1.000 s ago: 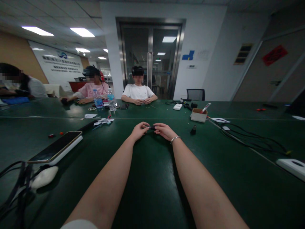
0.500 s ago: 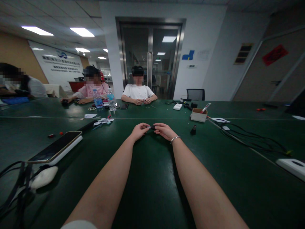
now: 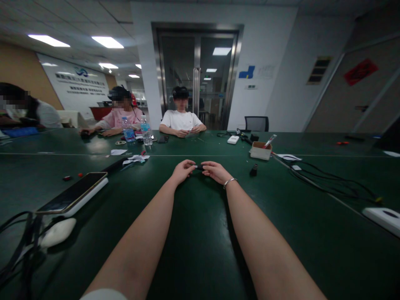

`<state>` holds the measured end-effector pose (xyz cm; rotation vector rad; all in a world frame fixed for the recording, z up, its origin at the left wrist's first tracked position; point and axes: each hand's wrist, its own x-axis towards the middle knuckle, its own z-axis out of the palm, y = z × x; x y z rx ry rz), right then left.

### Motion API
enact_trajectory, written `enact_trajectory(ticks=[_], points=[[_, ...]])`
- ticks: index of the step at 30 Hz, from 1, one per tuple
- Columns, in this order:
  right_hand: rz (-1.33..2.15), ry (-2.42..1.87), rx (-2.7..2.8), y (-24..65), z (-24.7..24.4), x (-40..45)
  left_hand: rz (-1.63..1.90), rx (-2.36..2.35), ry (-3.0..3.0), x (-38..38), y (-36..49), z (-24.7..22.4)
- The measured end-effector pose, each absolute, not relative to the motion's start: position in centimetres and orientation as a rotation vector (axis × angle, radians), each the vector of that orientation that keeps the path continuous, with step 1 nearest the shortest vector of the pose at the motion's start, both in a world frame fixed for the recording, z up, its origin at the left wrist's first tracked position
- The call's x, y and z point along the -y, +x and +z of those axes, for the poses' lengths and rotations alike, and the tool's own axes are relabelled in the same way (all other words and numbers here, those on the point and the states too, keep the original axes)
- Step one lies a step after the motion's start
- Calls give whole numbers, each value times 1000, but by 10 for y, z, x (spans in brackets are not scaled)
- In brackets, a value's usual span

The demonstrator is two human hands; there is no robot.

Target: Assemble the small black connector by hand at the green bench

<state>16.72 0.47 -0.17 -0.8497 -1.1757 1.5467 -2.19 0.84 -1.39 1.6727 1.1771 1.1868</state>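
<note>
A small dark object (image 3: 199, 167) with a light, metallic-looking end is held between my two hands, just above the green table (image 3: 200, 233). My left hand (image 3: 184, 171) pinches its light end with thumb and fingertips. At the dark end, the fingers of my right hand (image 3: 214, 171) are closed on it; a silver bracelet (image 3: 230, 182) circles that wrist. The object is too small to name. To the right of my right hand, a small black piece (image 3: 253, 170) stands on the table.
A small box (image 3: 261, 151) with a pen-like item sits beyond the black piece. Phone (image 3: 75, 191), white mouse (image 3: 58, 232) and cables lie left; more cables (image 3: 337, 179) and a white device (image 3: 384, 220) right. Bottles (image 3: 146, 131) and several people are across the table.
My hands have stayed nearly in place, with the fingers of my left hand shifting slightly on the light end. Across the table, a person's hands have moved a little.
</note>
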Motion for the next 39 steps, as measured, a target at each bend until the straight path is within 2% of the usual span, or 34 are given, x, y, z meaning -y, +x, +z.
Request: enact_trajectory(ticks=[39], points=[[1548,-816,1188,168,-5,-8,1167,-1180,1708,-4,-21,-12]])
